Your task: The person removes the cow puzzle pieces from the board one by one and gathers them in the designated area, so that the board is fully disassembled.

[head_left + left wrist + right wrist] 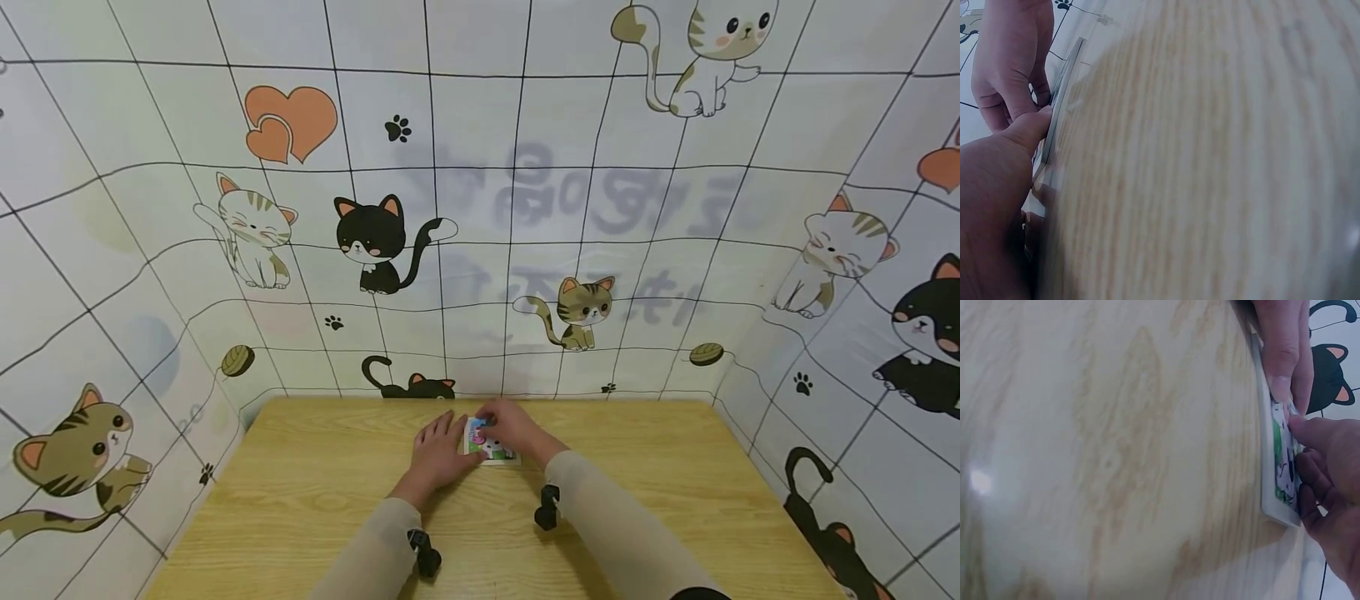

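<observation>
A small flat picture board [501,454] with a pale edge lies on the wooden table. Its colourful cartoon picture shows green, pink and blue. My left hand [438,452] lies at the board's left side, fingers extended and thumb reaching to its lower edge. In the right wrist view, that thumb presses on the board [1279,456]. Over the upper part of the picture is my right hand [512,428], its fingers curled and gripping at the board. Its thumb [1310,428] touches the face near the left thumb. Whether a separate small piece sits between the right fingertips is hidden.
The light wooden table [315,483] ends at a back wall [472,333] of white cloth printed with cats and grid lines. Similar cloth rises on both sides. Dark camera mounts [425,553] sit on the wrists.
</observation>
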The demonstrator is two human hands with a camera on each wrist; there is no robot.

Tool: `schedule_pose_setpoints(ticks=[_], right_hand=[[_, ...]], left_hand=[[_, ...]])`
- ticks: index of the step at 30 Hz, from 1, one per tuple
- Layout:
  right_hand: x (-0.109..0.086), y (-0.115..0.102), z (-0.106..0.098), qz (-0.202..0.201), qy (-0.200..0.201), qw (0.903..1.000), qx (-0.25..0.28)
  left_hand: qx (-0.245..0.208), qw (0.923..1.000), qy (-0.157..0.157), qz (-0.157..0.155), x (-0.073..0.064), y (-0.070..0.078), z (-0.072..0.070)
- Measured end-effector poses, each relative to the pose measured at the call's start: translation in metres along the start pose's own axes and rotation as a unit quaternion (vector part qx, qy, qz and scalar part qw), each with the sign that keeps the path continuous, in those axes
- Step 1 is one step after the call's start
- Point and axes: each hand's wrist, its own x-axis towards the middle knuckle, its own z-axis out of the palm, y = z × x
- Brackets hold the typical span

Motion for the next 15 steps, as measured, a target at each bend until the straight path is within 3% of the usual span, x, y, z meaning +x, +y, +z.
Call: schedule_pose_setpoints(ticks=[15], right_hand=[[-0.015, 0.013, -0.001, -0.046, 0.017, 0.9980, 0.040]], left_hand=[[0.006, 0.9999, -0.006, -0.008, -0.001, 0.004, -0.002]])
